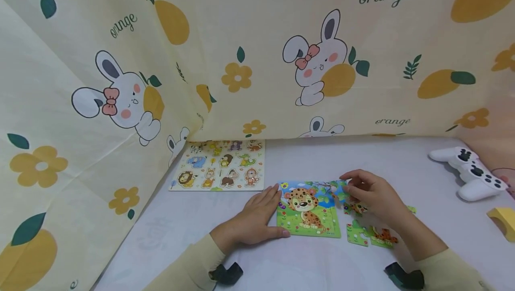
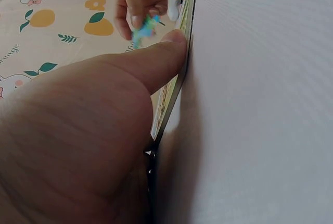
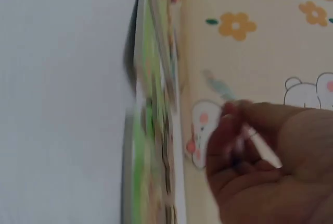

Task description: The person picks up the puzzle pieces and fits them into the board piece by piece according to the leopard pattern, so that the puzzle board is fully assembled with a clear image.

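A leopard jigsaw puzzle [image 1: 307, 215] lies on the white table, with a leopard cub on green grass under blue sky. My left hand [image 1: 255, 219] rests along its left side, fingers straight, thumb at the lower left corner. In the left wrist view the thumb [image 2: 169, 49] lies against the puzzle's edge. My right hand [image 1: 374, 199] pinches a blue and green puzzle piece [image 2: 145, 28] above the puzzle's upper right corner. Loose pieces lie just right of the puzzle, among them a green corner piece [image 1: 356, 234] and a spotted orange one [image 1: 384, 237], partly beneath the right forearm.
Behind the left hand lies an animal picture board [image 1: 219, 170], its far edge under the hanging patterned cloth [image 1: 257, 99]. A white game controller [image 1: 468, 170] and a yellow arched block [image 1: 503, 221] sit at the right.
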Demonstrator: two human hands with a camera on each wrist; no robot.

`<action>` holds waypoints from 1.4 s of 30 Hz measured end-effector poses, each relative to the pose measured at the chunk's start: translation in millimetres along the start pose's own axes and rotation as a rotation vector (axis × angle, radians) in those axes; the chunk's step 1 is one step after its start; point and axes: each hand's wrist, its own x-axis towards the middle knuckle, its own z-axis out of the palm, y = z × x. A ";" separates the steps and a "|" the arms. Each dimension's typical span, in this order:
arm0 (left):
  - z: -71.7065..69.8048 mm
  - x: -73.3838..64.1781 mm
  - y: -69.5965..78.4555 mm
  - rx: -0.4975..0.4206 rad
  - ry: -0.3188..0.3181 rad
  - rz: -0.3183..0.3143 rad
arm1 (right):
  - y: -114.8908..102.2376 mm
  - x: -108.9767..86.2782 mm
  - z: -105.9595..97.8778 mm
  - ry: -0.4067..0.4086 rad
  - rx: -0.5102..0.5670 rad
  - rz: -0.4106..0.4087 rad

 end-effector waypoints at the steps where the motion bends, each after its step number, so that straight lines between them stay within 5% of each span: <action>1: -0.2 0.1 0.3 -0.002 0.000 0.000 | 0.2 1.4 3.5 -0.009 0.003 0.010; 12: -0.4 0.1 1.6 0.001 0.010 0.004 | -6.0 18.6 36.3 -0.026 -0.011 0.081; 20: 0.5 0.0 0.7 0.001 0.007 0.001 | -10.5 15.1 42.2 -0.002 -0.054 0.115; 24: -0.2 -0.2 1.1 -0.001 0.009 0.005 | -14.5 10.1 37.1 -0.011 -0.233 -0.004; 30: -0.8 -0.7 1.9 0.009 0.013 0.004 | -17.4 6.7 33.6 -0.215 -0.542 -0.302; 34: -1.2 -0.9 2.3 0.008 0.006 0.002 | -16.7 4.2 35.0 -0.296 -0.627 -0.310; 42: -1.1 -0.4 2.7 0.010 0.004 0.002 | -13.8 0.1 37.2 -0.301 -0.672 -0.316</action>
